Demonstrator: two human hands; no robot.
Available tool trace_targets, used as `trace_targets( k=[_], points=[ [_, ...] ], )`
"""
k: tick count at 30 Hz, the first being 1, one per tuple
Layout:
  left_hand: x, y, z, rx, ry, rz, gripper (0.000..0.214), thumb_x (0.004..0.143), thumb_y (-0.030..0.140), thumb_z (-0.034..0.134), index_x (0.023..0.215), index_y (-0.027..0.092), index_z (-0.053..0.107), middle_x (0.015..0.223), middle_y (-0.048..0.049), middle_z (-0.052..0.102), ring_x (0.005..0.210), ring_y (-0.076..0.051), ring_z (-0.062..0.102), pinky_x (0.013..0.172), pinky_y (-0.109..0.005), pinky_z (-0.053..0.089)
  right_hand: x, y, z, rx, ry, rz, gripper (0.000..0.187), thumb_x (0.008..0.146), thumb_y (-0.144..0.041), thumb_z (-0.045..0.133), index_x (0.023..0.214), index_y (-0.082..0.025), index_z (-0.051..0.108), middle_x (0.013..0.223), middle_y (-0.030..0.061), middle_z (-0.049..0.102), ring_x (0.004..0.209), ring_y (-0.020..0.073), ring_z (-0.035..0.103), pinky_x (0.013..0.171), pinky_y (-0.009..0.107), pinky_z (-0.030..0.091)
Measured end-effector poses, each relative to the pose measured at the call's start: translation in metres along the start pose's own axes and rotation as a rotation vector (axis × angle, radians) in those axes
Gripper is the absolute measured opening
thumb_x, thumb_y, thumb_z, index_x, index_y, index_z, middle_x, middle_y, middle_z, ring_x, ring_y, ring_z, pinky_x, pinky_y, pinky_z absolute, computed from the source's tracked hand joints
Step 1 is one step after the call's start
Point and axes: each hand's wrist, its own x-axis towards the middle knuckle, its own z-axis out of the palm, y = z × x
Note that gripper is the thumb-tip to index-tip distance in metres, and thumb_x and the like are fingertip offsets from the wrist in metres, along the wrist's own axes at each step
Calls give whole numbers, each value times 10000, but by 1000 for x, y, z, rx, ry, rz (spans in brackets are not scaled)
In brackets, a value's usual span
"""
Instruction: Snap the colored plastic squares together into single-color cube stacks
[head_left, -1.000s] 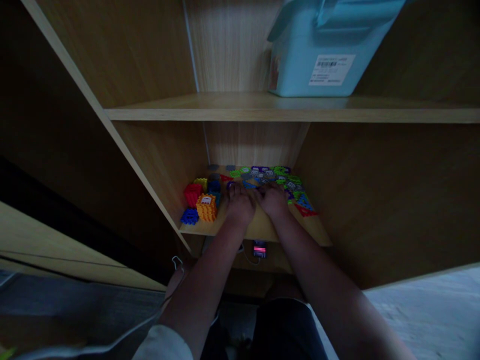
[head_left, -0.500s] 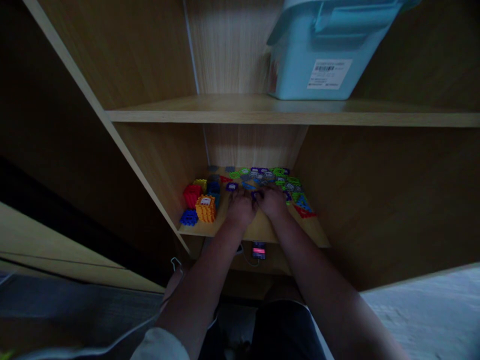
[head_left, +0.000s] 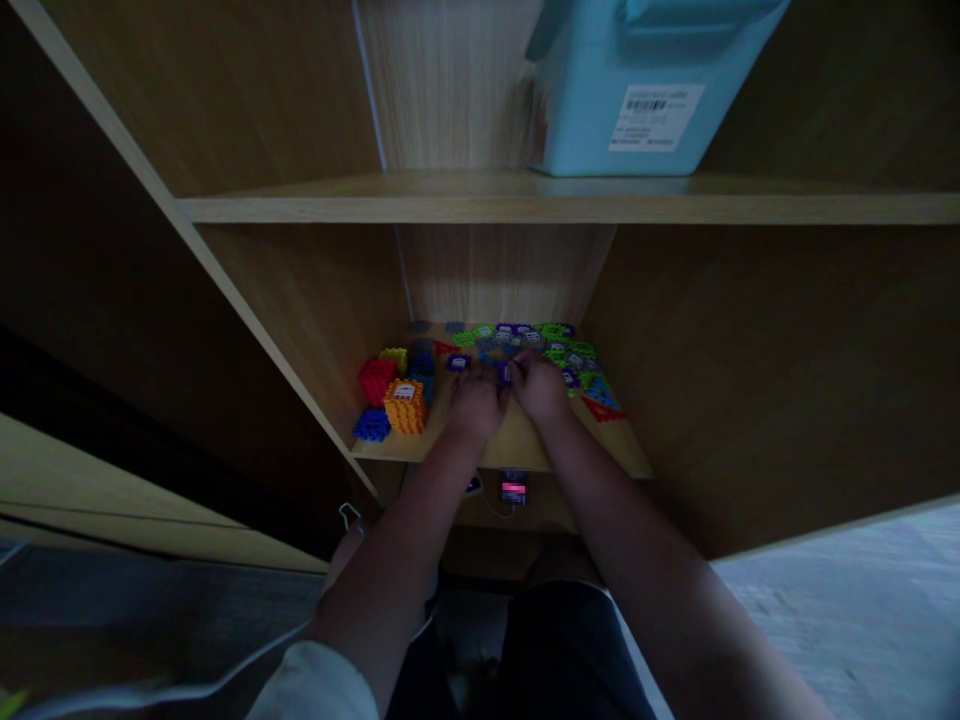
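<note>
On the lower shelf, my right hand [head_left: 541, 387] pinches a small purple building tile [head_left: 505, 372] between its thumb and fingers. My left hand [head_left: 478, 402] lies just left of it, fingers stretched forward over the shelf, with nothing visible in them. A second purple tile [head_left: 458, 363] lies flat just beyond the left fingertips. Behind both hands, loose green, purple and grey tiles spread toward the back wall; a green tile [head_left: 555, 354] lies beyond my right hand. The undersides of both hands are hidden.
Left on the shelf stand an orange stack of tiles [head_left: 406, 406], a red stack [head_left: 377, 381] and a blue stack [head_left: 372, 424]. Red triangular tiles [head_left: 603, 410] lie right. A light-blue bin [head_left: 592, 120] stands on the upper shelf [head_left: 450, 208]. Below is a lit phone [head_left: 514, 487].
The purple tile at my right fingers shows more and looks lifted or tilted. My hands stay close together at nearly the same spot. The whole view has shifted slightly.
</note>
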Motion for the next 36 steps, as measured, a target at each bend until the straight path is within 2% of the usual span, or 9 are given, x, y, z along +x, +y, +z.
trace_targets(
  k=[3, 6, 9, 13, 18, 24, 32, 36],
  points=[
    [-1, 1, -3, -16, 38, 10, 302, 1028, 346, 628, 1267, 171, 686, 1374, -162, 690, 1286, -327, 617, 1117, -442, 479, 4, 6, 3, 237, 92, 20, 268, 1025, -361, 578, 1145, -170, 723, 1013, 109, 814, 905, 256, 755, 859, 349, 550],
    [0, 0, -5, -69, 107, 14, 283, 1027, 330, 647, 1269, 188, 682, 1330, -135, 718, 1249, -315, 634, 1094, -435, 495, 7, 11, 6, 380, 136, 8, 296, 997, -445, 620, 1087, -185, 731, 960, 96, 810, 855, 254, 753, 830, 358, 563],
    [0, -2, -5, -120, 168, 17, 226, 1028, 287, 652, 1235, 205, 690, 1257, -105, 749, 1215, -302, 648, 1070, -415, 509, 9, 15, 11, 511, 127, -9, 363, 970, -534, 639, 1068, -196, 730, 890, 76, 790, 783, 243, 732, 789, 361, 566],
    [1, -3, -7, -185, 238, 35, 208, 1003, 236, 688, 1210, 215, 686, 1245, -88, 755, 1217, -284, 655, 1079, -389, 510, 12, 19, 16, 645, 96, 50, 431, 962, -625, 617, 1048, -216, 722, 804, 38, 750, 685, 214, 684, 712, 344, 561],
    [3, -4, -8, -216, 257, 40, 177, 997, 184, 677, 1173, 204, 686, 1218, -82, 763, 1202, -276, 668, 1084, -393, 512, 13, 22, 20, 719, 71, 51, 421, 962, -610, 631, 1085, -217, 720, 699, -9, 687, 634, 197, 647, 642, 319, 541],
    [4, -6, -6, -243, 267, 11, 219, 1000, 187, 667, 1216, 221, 674, 1231, -79, 764, 1209, -271, 677, 1074, -387, 524, 13, 21, 20, 806, 15, 86, 427, 934, -625, 664, 1099, -233, 715, 695, -30, 669, 584, 171, 614, 593, 298, 517],
    [3, -6, -5, -274, 285, 5, 223, 990, 213, 686, 1213, 228, 675, 1210, -76, 767, 1197, -268, 681, 1077, -393, 527, 14, 15, 20, 982, -51, 115, 493, 840, -628, 774, 1147, -255, 680, 887, -6, 748, 727, 168, 660, 598, 272, 527],
    [2, -6, -6, -259, 301, 10, 230, 991, 229, 692, 1219, 231, 667, 1214, -74, 767, 1203, -270, 679, 1077, -392, 524, 14, 15, 21, 1047, -64, 102, 522, 823, -622, 804, 1166, -254, 665, 883, -7, 745, 756, 170, 671, 614, 270, 532]
  ],
)
